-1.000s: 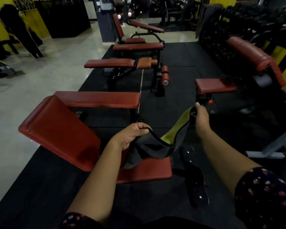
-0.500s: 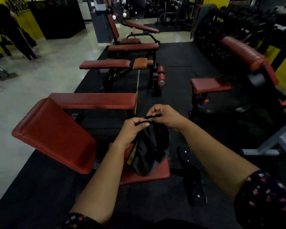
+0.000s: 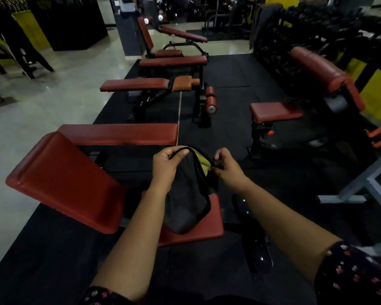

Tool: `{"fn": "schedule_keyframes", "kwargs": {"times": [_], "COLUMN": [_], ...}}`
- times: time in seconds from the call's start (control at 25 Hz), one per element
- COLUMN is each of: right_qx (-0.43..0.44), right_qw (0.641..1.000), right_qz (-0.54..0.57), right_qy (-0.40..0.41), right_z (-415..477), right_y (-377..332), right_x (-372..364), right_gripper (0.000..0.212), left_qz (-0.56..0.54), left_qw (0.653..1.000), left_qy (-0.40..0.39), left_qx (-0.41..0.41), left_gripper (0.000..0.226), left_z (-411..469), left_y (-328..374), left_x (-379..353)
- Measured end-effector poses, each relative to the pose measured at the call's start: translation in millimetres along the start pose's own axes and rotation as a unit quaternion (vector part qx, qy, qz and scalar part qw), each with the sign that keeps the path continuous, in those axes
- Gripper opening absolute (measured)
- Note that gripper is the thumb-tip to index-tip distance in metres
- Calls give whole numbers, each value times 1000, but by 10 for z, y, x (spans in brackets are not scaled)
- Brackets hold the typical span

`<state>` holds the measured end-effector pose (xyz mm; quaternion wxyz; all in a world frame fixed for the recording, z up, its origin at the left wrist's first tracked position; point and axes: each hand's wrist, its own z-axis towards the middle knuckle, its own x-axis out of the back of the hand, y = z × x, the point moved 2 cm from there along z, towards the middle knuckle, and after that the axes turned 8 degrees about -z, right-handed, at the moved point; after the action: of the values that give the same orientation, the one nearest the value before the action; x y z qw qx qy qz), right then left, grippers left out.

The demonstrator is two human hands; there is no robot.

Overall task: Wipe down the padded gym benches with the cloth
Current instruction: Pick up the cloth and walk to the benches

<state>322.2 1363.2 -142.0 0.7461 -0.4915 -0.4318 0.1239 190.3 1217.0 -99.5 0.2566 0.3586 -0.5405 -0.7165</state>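
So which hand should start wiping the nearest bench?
Probably left. The left hand grips the cloth with most fabric hanging below it, and is nearer the tilted back pad. The right hand only pinches its edge.

The left hand (image 3: 166,166) and right hand (image 3: 226,167), bunched together half a second ago, have drawn slightly apart along the cloth (image 3: 185,205) edge, exposing its yellow-green lining again.

gym floor: rows of red padded benches (image 3: 119,134), black rubber mats (image 3: 229,100), dumbbell rack (image 3: 306,29).
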Motion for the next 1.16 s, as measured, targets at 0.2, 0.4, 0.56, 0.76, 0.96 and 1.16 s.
{"fn": "schedule_keyframes", "kwargs": {"times": [0.2, 0.4, 0.56, 0.76, 0.96, 1.16], "right_qx": [175, 90, 77, -80, -61, -127], "right_qw": [946, 871, 951, 949, 944, 927], "right_qz": [-256, -399, -158, 235, 323, 336], "right_qy": [-94, -273, -253, -194, -38, -110], "right_z": [-36, -50, -7, -50, 36, -91], "right_y": [-77, 262, 155, 77, -45, 86], "right_x": [-9, -12, 220, 434, 521, 410], "right_gripper": [40, 62, 53, 34, 42, 87], "left_qz": [-20, 0, 9, 28, -12, -92], "left_qw": [999, 999, 997, 998, 997, 994], "left_qy": [36, 48, 69, 60, 67, 22], "left_qx": [-5, -8, 16, 19, 32, 63], "left_gripper": [13, 10, 10, 14, 12, 6], "left_z": [55, 105, 130, 136, 113, 86], "left_y": [-21, 7, -71, -49, 1, 200], "left_x": [-16, 46, 243, 243, 158, -221]}}
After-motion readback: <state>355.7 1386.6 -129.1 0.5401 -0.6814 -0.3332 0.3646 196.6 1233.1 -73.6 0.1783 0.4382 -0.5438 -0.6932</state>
